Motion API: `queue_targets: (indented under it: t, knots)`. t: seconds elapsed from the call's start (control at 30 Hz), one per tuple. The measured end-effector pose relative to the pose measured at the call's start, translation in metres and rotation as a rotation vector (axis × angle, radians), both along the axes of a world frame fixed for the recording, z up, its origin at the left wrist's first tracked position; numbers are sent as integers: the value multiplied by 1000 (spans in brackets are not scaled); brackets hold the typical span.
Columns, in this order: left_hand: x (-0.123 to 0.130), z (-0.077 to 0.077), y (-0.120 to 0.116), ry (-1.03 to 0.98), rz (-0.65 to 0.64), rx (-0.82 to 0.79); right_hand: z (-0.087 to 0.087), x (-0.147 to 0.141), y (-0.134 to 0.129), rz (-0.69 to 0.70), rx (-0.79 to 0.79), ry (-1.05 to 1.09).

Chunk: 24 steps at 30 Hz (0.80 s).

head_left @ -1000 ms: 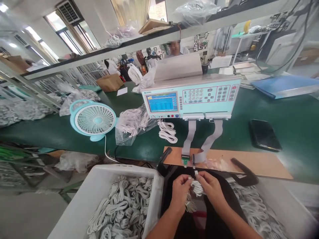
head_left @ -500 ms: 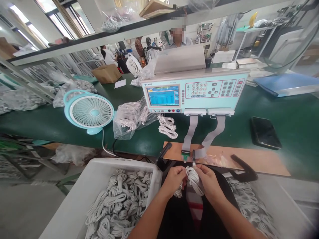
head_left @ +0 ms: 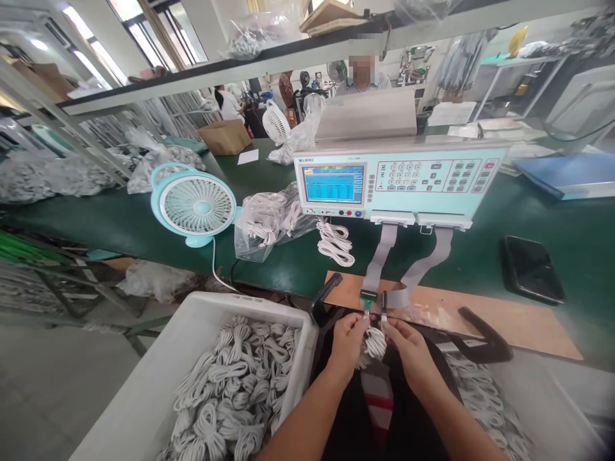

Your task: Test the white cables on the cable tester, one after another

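Coiled white cable [head_left: 375, 342] sits between both hands at the near edge of the green bench, just below the two small test connectors [head_left: 375, 302] on the brown board [head_left: 504, 317]. Round cord, tight loops, matte white. Left hand [head_left: 346, 337] has its fingers curled shut on the cable's left end, fingertips up against the green connector. Right hand [head_left: 406, 346] is pinched closed on the right end, at the second connector. Whether either plug is seated, can't tell; the fingers cover the tips.

Two flat grey ribbon cables [head_left: 384, 256] run from the connectors up to the cable tester [head_left: 398, 182], a pale teal box with a lit blue screen and keypad. Near left, a white plastic bin [head_left: 158, 378] holds a heap of the same coils, cut off by the bottom edge. Near right, more coils [head_left: 480, 403], blurred. Far left, a teal desk fan [head_left: 195, 205] with a round grille; beside it a clear crinkled bag of cables [head_left: 269, 221]. Black phone [head_left: 532, 269] lies flat at right.
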<state>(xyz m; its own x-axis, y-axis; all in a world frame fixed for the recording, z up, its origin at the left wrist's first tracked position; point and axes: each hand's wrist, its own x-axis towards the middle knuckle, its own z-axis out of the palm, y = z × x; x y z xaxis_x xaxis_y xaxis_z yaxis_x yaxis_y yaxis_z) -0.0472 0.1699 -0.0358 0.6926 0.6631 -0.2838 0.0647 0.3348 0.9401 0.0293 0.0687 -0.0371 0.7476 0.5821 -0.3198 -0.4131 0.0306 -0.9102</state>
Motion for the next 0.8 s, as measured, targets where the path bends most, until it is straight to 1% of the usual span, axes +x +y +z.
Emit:
queue_targets:
  t: [0.1, 0.3, 0.4, 0.47, 0.57, 0.67, 0.73, 0.8]
  knots:
    - [1, 2, -4, -26, 65, -73, 0, 0, 0, -2, -4, 8]
    - [3, 5, -8, -45, 115, -118, -2, -1, -2, 6, 14, 13]
    - [3, 5, -10, -76, 114, -191, -2, -2, -2, 19, 18, 39]
    - [3, 2, -11, -90, 98, -216, -1, -2, -1, 17, 24, 55]
    - [2, -6, -10, -83, 74, -181, -1, -2, 0, 18, 30, 58]
    - [2, -14, -6, -48, 47, -126, -5, -2, 0, 17, -9, 27]
    - [5, -14, -3, -29, 22, -94, -7, -1, 0, -13, -33, 32]
    - [9, -10, 0, -14, -4, -54, -8, 1, 2, -45, -40, 61]
